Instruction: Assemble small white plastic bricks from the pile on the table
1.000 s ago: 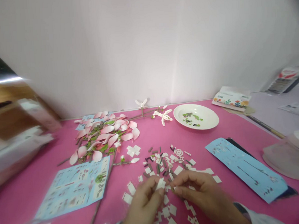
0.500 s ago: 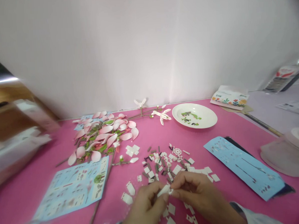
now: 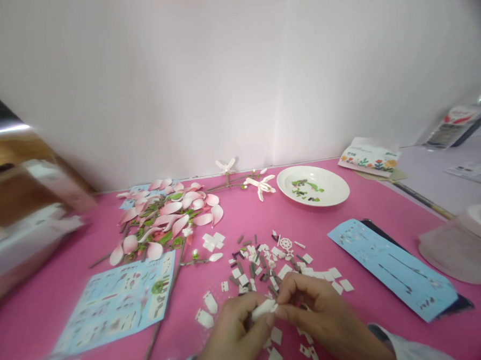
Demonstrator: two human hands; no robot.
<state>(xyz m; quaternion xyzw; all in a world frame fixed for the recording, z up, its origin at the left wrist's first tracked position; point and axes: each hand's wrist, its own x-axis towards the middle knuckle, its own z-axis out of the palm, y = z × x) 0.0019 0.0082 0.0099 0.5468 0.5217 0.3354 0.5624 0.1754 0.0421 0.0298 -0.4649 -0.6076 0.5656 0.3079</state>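
Observation:
My left hand (image 3: 232, 336) and my right hand (image 3: 320, 315) meet low in the middle of the view, both pinching a small white plastic brick piece (image 3: 264, 309). Around them lies a scatter of loose white and dark brown building pieces (image 3: 253, 265). Flat white tiles (image 3: 276, 358) sit under my hands, partly hidden. To the upper left is a heap of pink-and-white petal pieces with green leaves (image 3: 170, 216). A brown brick stem (image 3: 159, 326) runs just left of my left hand.
A blue instruction sheet (image 3: 118, 302) lies at left, another (image 3: 394, 268) at right. A white plate (image 3: 313, 186) holds green pieces. A built white flower branch (image 3: 252, 186) lies at the back, by the wall. A translucent container (image 3: 457, 249) stands at right, a blurred box (image 3: 25, 234) at left.
The white piece has turned slightly and sits a little lower between my hands, and my fingers have closed in on it. The view has shifted slightly; the pieces on the table look unmoved.

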